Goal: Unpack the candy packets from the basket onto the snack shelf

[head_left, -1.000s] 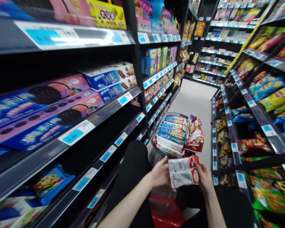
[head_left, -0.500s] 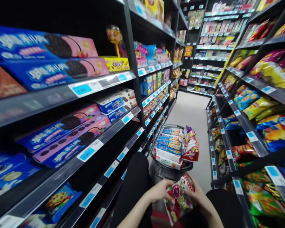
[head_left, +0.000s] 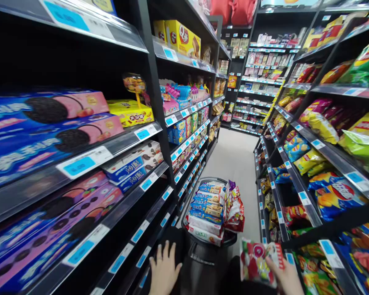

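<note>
In my right hand (head_left: pixel 284 272), at the lower right, is a red, green and white snack bag (head_left: pixel 254 260), gripped by its right end. My left hand (head_left: pixel 165 268) is held out at the bottom with its fingers spread and nothing in it, over my dark-clad knee. Between and ahead of the hands stands a dark shopping basket (head_left: pixel 199 248), heaped with packs. Blue biscuit packs (head_left: pixel 206 207) lie stacked in it, with white packs (head_left: pixel 203 229) at the near side and red and white bags (head_left: pixel 235 209) on the right.
Shelves on the left hold blue and pink cookie boxes (head_left: pixel 89 131) and a yellow box (head_left: pixel 132 114). On the right, racks carry chip bags (head_left: pixel 338 196). The grey aisle floor (head_left: pixel 233 151) runs to a far shelf unit (head_left: pixel 261 82).
My left hand has let go of the snack bag and moved left, its fingers now spread. My right hand has carried the bag to the right. The view has shifted and tilted up.
</note>
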`<control>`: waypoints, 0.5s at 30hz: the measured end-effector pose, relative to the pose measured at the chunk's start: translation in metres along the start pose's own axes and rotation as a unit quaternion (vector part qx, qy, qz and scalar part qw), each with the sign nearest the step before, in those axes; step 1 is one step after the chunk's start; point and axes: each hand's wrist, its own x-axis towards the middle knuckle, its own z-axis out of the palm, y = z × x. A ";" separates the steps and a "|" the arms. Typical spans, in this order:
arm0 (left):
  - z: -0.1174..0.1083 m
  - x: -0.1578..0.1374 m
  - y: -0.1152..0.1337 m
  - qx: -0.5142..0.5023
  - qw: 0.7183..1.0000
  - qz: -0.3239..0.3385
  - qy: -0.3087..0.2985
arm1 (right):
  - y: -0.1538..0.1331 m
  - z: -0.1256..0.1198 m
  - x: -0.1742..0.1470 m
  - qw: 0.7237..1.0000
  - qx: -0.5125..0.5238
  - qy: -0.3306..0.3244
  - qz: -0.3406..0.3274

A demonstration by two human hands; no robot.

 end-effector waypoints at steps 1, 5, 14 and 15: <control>0.006 0.013 -0.006 0.050 0.998 -0.035 -0.008 | -0.021 -0.009 0.024 0.998 -0.029 0.056 0.024; 0.033 0.054 -0.017 0.077 0.991 -0.099 -0.051 | -0.112 -0.008 0.145 0.972 -0.207 0.107 -0.009; 0.044 0.092 -0.032 0.046 0.989 -0.130 -0.051 | -0.146 0.142 0.377 0.882 -0.470 -0.011 -0.029; 0.046 0.092 -0.035 0.043 0.988 -0.137 -0.053 | -0.140 0.155 0.390 0.876 -0.482 -0.020 -0.023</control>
